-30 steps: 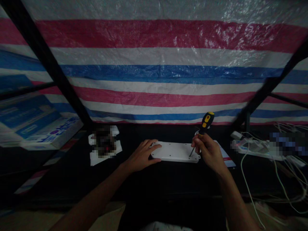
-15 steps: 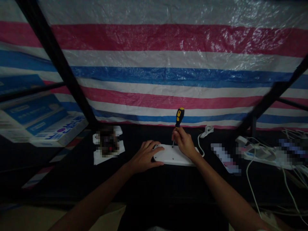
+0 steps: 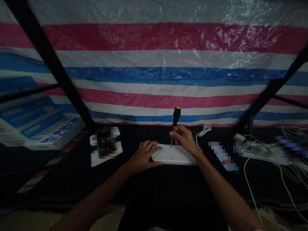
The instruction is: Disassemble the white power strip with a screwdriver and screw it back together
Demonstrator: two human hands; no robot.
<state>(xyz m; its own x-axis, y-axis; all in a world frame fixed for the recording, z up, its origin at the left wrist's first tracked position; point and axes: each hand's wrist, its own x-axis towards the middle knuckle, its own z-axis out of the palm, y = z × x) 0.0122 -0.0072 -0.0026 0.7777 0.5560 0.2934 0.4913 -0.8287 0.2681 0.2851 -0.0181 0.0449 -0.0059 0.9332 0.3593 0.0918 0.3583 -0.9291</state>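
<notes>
The left hand (image 3: 141, 157) is hiding the case's (image 3: 179, 155) left end, the right hand (image 3: 184, 137) part of its far edge. Pixelation is masking the bundle (image 3: 106, 144) left of the case and the card (image 3: 222, 155) right of it.

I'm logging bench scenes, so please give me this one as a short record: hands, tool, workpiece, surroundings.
Left hand: spread across the left end of the case
Right hand: holding the screwdriver
Screwdriver: black and yellow, near upright, tip at a hole by the far edge
Case: white, flat on the black table
Right: coiled white cord
Far left: blue-and-white box
Behind: striped sheet
</notes>
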